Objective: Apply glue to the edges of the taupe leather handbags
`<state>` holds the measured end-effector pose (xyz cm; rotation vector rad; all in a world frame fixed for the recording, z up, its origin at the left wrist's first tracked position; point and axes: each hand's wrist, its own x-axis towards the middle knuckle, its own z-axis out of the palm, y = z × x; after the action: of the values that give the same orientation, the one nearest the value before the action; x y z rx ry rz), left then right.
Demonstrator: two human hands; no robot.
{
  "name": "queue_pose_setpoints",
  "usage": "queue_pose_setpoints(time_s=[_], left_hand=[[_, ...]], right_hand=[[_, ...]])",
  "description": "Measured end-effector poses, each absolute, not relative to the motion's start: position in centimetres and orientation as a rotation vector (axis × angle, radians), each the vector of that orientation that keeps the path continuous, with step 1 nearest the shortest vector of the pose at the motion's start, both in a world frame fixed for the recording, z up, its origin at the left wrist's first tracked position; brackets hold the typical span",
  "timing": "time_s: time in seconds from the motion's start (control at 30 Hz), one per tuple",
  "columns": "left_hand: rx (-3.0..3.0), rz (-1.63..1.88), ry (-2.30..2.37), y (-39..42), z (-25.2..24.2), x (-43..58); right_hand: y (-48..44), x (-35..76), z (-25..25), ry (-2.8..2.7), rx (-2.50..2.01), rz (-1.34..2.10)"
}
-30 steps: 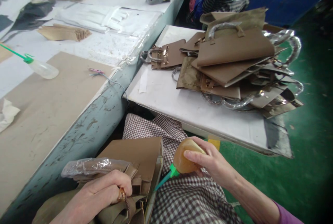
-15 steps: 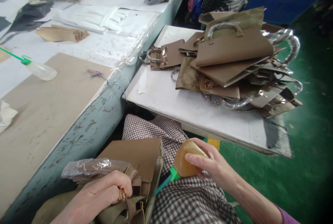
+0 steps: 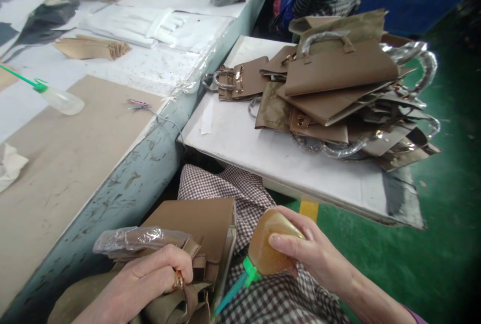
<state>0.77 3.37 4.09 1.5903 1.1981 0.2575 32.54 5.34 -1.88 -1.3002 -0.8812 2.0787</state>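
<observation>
Wrapping round an amber squeeze bottle (image 3: 266, 251), the right grip (image 3: 311, 249) holds its body firmly, thumb laid across the upper side, the other fingers mostly hidden behind it. The bottle's long axis runs aslant: its broad end lies up toward the palm, the green cap (image 3: 251, 272) sits below and left of the thumb, and the teal nozzle (image 3: 231, 295) carries the line onward, pointing down and left, away from the right grip. Its tip ends at the edge of a brown bag (image 3: 193, 217); whether it touches cannot be told.

Left of that tip, the left grip (image 3: 146, 279) is closed on the bag, fingers curled over a folded part, a gold-coloured metal piece (image 3: 179, 280) just beside the fingertips. A plastic-wrapped handle (image 3: 141, 237) lies just beyond the left grip, running crosswise. Checked cloth (image 3: 268, 299) spreads beneath the right grip.

Farther out, ahead of the right grip, a white worktop (image 3: 233, 136) bears a heap of bags (image 3: 338, 70). Beyond the left grip, to its left, a longer worktop (image 3: 75, 173) carries a pale bottle (image 3: 65, 102), its green spout pointing left, away from both grips.
</observation>
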Motion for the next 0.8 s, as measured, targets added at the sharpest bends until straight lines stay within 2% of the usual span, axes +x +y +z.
queue_pose_setpoints(time_s=[0.1,0.3,0.53,0.8], left_hand=[[1.407,0.176,1.178,3.6,3.7,0.1],[1.539,0.226,1.129,3.7,4.1,0.0],[1.514,0.256,1.121,3.9,4.2,0.4],[1.530,0.181,1.191,4.5,3.9,-0.2]], right_hand=[[5.9,32.6,-2.0,-0.937,-1.377,2.026],[6.9,32.8,-2.3,-1.010,-1.456,1.941],[5.9,32.5,-1.8,-0.926,-1.330,2.053],[7.0,33.4,-4.3,-0.952,-1.469,1.899]])
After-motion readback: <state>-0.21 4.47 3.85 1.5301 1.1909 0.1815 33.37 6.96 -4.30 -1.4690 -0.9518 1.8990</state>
